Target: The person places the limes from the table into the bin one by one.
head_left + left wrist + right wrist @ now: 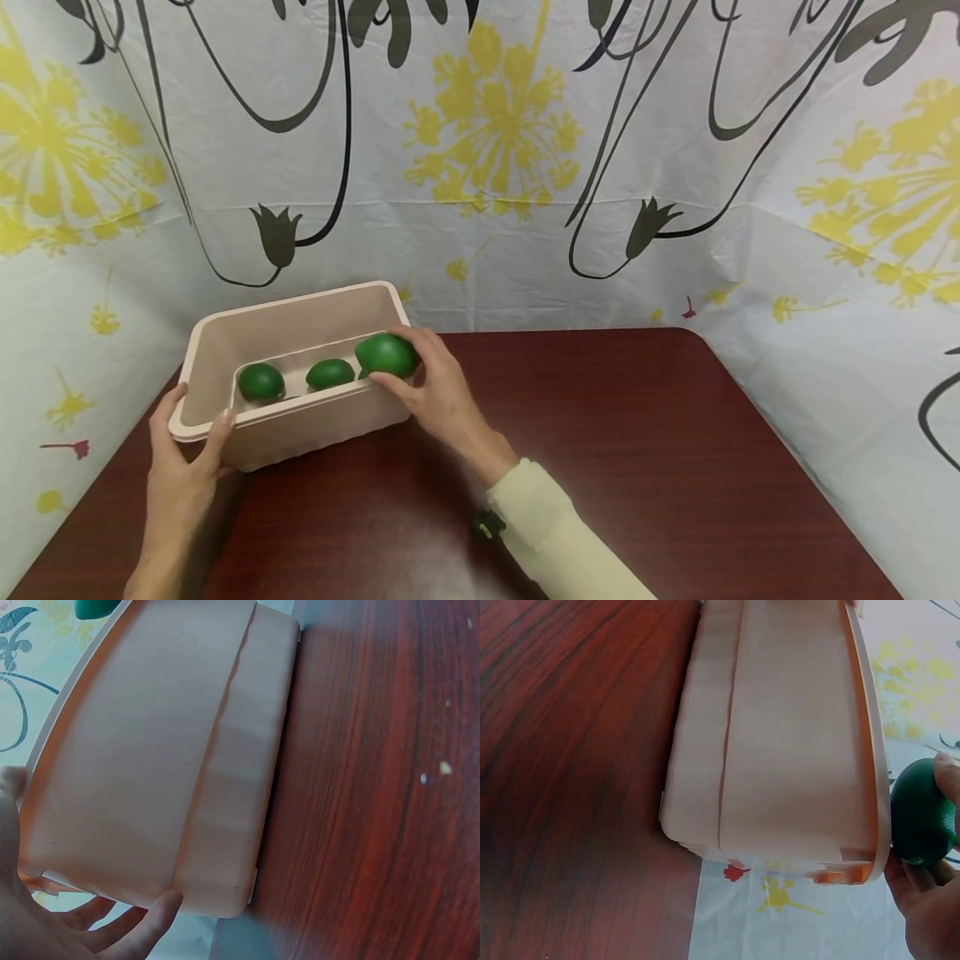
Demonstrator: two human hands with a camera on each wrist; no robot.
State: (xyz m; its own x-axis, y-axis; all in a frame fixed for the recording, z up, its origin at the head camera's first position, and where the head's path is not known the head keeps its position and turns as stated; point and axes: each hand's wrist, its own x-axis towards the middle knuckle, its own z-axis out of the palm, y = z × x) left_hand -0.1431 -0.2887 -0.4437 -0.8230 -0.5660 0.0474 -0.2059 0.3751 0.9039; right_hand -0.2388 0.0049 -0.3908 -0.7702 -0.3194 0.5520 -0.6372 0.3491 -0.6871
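Observation:
A beige plastic bin (322,429) stands at the far left of the table. Its left front corner is in the grip of my left hand (180,479), thumb at the front rim and fingers around the end wall. Inside the bin lie two green limes (261,382), the second lime (330,374) near the middle. Between thumb and fingers, my right hand (442,392) holds another lime (386,356) at rim height by the right end. In the right wrist view this held lime (922,814) appears just past the rim. A sliver of green shows beneath it.
The dark red wooden table (637,467) extends to the right and front. A white cloth (495,275) printed with yellow and grey flowers hangs behind and along the sides. Small pale specks (445,768) lie on the table in the left wrist view.

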